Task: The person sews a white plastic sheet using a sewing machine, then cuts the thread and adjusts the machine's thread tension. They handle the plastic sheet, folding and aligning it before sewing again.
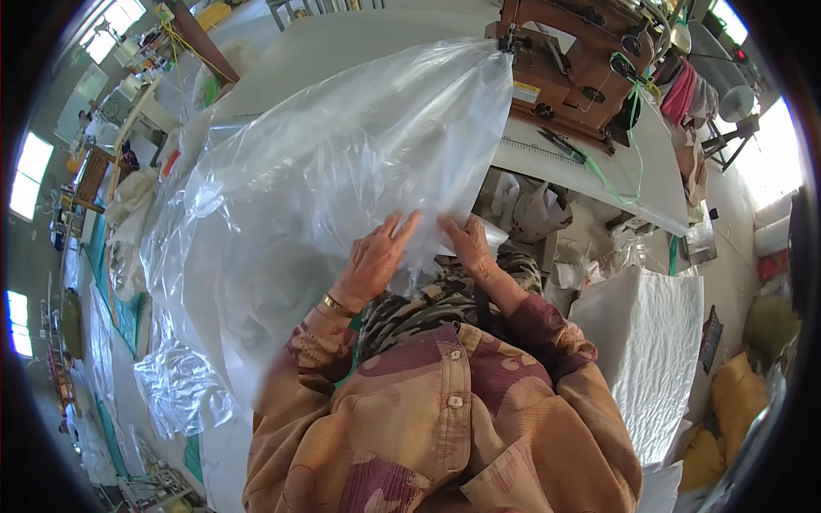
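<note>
A large clear plastic sheet point(342, 145) spreads over the table and hangs down toward my lap. Its far corner gathers to a point under the needle area of a brown sewing machine point(564, 77). My left hand point(376, 256) lies on the near part of the sheet, fingers stretched out and a band at the wrist. Just to its right, my right hand point(469, 244) has its fingers bent together at the sheet's right edge, pinching the plastic; its fingertips are slightly blurred.
Right of the sheet, a ruler strip point(539, 150) and a dark slim tool point(563, 145) lie on the tabletop, beside green cord point(611, 190). White stacked sheeting point(641, 342) stands at my right. Crumpled clear plastic point(184, 389) lies low at left. Yellow sacks point(735, 393) rest far right.
</note>
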The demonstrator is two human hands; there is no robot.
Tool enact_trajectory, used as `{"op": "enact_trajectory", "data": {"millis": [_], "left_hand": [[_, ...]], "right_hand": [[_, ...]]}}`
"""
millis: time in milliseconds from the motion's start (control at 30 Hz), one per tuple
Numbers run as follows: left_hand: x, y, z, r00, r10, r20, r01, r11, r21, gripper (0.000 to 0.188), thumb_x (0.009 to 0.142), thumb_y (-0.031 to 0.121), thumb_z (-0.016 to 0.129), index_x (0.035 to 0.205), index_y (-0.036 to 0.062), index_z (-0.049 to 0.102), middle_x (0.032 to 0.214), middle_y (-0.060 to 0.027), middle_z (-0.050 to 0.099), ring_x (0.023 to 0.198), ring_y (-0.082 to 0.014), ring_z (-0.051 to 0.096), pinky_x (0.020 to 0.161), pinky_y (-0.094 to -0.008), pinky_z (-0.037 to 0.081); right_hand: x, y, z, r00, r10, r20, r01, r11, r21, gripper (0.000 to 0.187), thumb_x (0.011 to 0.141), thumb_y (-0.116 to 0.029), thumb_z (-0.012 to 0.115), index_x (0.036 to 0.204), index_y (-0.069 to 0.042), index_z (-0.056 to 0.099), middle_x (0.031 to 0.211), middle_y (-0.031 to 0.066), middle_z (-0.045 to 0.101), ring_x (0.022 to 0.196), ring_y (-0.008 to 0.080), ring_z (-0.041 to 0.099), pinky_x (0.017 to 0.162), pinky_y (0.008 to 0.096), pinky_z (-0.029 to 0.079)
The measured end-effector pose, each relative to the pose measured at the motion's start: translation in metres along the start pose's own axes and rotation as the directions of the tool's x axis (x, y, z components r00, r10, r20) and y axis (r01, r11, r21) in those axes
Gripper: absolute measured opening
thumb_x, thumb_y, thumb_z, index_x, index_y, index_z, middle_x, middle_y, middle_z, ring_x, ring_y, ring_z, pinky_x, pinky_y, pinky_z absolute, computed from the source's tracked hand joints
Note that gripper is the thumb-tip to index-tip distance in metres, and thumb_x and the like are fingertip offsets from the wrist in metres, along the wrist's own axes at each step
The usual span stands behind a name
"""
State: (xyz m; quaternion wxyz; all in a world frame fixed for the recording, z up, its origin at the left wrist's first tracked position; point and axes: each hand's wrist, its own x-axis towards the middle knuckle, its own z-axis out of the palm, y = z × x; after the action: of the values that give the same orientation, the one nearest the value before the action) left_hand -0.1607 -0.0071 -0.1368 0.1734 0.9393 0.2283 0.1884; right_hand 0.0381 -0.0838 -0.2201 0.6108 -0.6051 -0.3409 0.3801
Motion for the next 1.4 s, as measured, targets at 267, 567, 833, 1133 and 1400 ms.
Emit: {"op": "enact_trajectory", "data": {"millis": [267,567,833,1133,1400], "left_hand": [[-0.163,-0.076,-0.009,0.953,-0.108,0.283,0.027,0.960,0.277,0.006,0.082,0.010,0.061,0.083,0.0047,0.063,0.080,-0.0146,0.059,0.079,-0.0371,0.062,0.067,-0.0468,0.048],[-0.080,0.039,-0.070,0.914,0.017,0.406,0.175,0.885,-0.432,0.024,0.084,0.012,0.072,0.106,0.0036,0.067,0.093,-0.0138,0.070,0.078,-0.0292,0.067,0.068,-0.0378,0.052],[0.014,0.036,0.060,0.982,-0.082,-0.170,0.060,0.990,-0.131,0.014,0.085,0.006,0.069,0.098,0.0020,0.064,0.089,-0.0108,0.062,0.064,-0.0202,0.060,0.057,-0.0335,0.047],[0.003,0.060,0.001,0.942,-0.301,0.148,0.285,0.485,-0.827,0.007,0.094,0.007,0.060,0.089,0.0016,0.059,0.078,0.0003,0.062,0.060,-0.0048,0.053,0.054,-0.0199,0.043],[-0.007,0.074,-0.008,0.949,-0.235,0.211,0.313,0.608,-0.729,0.003,0.094,0.003,0.060,0.094,-0.0002,0.061,0.076,0.0013,0.060,0.065,-0.0017,0.052,0.055,-0.0191,0.043]], "right_hand": [[-0.011,0.023,-0.011,1.000,0.025,0.010,-0.027,0.974,0.227,0.027,0.094,-0.027,0.066,0.101,-0.001,0.066,0.088,-0.0011,0.065,0.078,0.0071,0.057,0.071,0.0264,0.047],[-0.027,0.030,-0.002,0.992,-0.076,-0.103,0.078,0.997,0.018,0.028,0.096,-0.022,0.058,0.102,0.005,0.061,0.081,0.0066,0.062,0.077,0.0129,0.054,0.071,0.0321,0.046],[-0.049,0.021,-0.003,0.925,-0.379,-0.042,0.307,0.805,-0.507,0.019,0.092,-0.020,0.058,0.098,-0.003,0.063,0.087,0.0198,0.061,0.085,0.0422,0.057,0.089,0.0524,0.040],[-0.085,-0.024,-0.009,0.875,-0.464,0.135,0.467,0.739,-0.486,0.018,0.089,-0.013,0.063,0.100,0.000,0.061,0.083,0.0162,0.067,0.089,0.0373,0.064,0.097,0.0491,0.041],[-0.112,-0.047,-0.006,0.778,-0.509,0.368,0.626,0.587,-0.513,0.018,0.081,-0.013,0.071,0.092,-0.003,0.061,0.072,0.0104,0.063,0.067,0.0306,0.065,0.070,0.0406,0.052]]}}
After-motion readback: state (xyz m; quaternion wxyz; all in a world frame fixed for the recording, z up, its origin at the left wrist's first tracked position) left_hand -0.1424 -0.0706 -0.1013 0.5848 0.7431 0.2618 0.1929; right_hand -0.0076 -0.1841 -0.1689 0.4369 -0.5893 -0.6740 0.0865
